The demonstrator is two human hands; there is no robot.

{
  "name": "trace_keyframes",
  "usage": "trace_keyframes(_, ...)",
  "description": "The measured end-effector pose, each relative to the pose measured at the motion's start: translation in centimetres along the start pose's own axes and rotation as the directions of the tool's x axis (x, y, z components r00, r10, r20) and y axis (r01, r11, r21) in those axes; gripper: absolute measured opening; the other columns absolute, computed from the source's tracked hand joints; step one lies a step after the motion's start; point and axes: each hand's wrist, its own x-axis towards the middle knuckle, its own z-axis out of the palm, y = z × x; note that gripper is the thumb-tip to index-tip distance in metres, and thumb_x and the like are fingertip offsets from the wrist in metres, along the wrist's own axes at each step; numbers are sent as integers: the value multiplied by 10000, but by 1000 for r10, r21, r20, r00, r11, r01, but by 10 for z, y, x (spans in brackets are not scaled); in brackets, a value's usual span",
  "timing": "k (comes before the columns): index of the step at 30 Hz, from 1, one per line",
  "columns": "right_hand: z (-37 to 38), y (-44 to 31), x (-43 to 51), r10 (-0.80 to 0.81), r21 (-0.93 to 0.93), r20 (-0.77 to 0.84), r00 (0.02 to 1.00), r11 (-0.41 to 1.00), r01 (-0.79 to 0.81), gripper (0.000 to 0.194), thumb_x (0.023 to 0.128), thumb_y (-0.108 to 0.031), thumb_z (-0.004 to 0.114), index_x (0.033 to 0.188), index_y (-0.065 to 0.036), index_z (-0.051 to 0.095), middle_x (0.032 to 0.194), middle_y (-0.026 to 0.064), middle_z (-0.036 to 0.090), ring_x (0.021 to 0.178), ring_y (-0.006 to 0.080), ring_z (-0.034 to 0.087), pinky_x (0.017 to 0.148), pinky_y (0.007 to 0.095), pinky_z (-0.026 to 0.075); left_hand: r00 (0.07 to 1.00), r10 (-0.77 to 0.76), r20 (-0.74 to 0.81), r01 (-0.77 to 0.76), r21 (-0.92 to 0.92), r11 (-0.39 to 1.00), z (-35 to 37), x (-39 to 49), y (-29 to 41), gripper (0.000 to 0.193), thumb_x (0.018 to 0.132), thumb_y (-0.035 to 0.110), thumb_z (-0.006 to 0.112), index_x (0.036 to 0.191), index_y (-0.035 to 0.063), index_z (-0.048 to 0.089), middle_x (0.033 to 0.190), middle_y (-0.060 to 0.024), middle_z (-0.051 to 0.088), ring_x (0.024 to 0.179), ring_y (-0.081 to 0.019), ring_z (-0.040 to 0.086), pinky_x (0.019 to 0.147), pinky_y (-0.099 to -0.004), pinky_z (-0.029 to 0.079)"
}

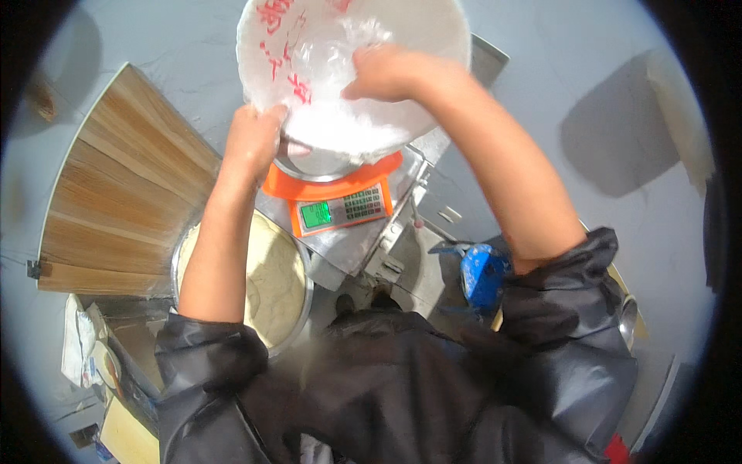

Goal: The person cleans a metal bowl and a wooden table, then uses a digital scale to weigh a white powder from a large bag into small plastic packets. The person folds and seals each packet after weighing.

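Note:
A large pale, translucent container (266, 75) with red handwriting is tilted above an orange digital scale (342, 211). My left hand (258, 133) grips its near left edge. My right hand (379, 72) is over the container's inside, beside clear crinkled plastic (324, 55); whether its fingers hold any of that plastic cannot be told. White material (342, 127) lies along the container's near side. Under it, a round metal bowl (319, 169) rests on the scale, partly hidden. The scale's green display is lit.
A large metal bowl of pale dough (275, 284) stands below my left forearm. Left of it is a wood-grain board (116, 203). The scale sits on a metal surface (348, 252). A blue plastic object (484, 272) is near my right sleeve.

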Motion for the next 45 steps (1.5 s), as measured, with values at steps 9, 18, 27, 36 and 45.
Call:
trace_keyframes(9,6,71,-265,185,113,-944,273,959,-258,313,840,-143,656,1121,-54,550,1016,52,532,951,144,508,800,244,436,800,261,541,-342,52,938,84,-41,13,410,896,232,430,792,-123,608,657,-211,626,608,-251,675,514,-304,536)
trace_keyframes(18,140,72,-510,932,900,-330,147,358,-248,385,882,-271,561,1125,20,491,1010,64,509,926,152,475,843,264,353,470,-239,850,56,242,969,230,-172,-37,320,811,145,509,817,-163,598,692,-237,637,550,-271,659,532,-339,549)
trace_keyframes(27,223,16,-697,932,923,-269,-241,178,-342,251,871,-63,557,1094,18,476,1069,94,542,955,169,508,873,290,403,29,-229,973,-145,231,962,350,-310,-89,370,826,209,525,788,-150,603,679,-240,629,587,-283,652,527,-349,542)
trace_keyframes(36,199,-61,-802,811,973,-213,-544,123,-198,239,865,-68,571,1075,7,486,1047,100,559,918,166,532,824,297,450,-279,-124,952,-134,89,987,372,-398,-48,443,884,397,539,876,-28,660,612,-97,631,560,-149,631,526,-290,517)
trace_keyframes(45,234,-92,-757,755,763,-311,-577,-164,-626,190,795,-136,628,851,-5,502,687,125,540,623,231,518,600,344,432,-515,336,789,-355,-552,754,396,-447,-59,350,793,107,598,1133,25,576,914,-153,632,814,-236,612,742,-317,479)
